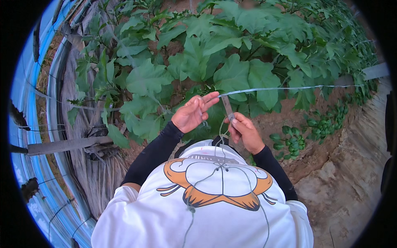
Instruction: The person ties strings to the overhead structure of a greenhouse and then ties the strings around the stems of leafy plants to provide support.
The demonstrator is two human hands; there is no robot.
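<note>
A pale plastic twine (279, 88) runs taut from the right side to the fingertips of my left hand (193, 112), which pinches it; a short end shows below the palm. My right hand (246, 131) grips a small flat metal blade (227, 107), whose upper end is close to the twine beside my left fingertips. Whether the blade touches the twine I cannot tell. A thin green cord (222, 130) hangs near my right hand and leads up over my white shirt. Broad-lobed leaves of eggplant-like plants (234, 73) lie just beyond both hands.
Low leafy plants (291, 142) grow in soil at the right, beside a bare dirt path (350, 167). Blue-white plastic sheeting (34, 173) and a grey bar (69, 145) stand at the left. Thin strings cross the foliage on that side.
</note>
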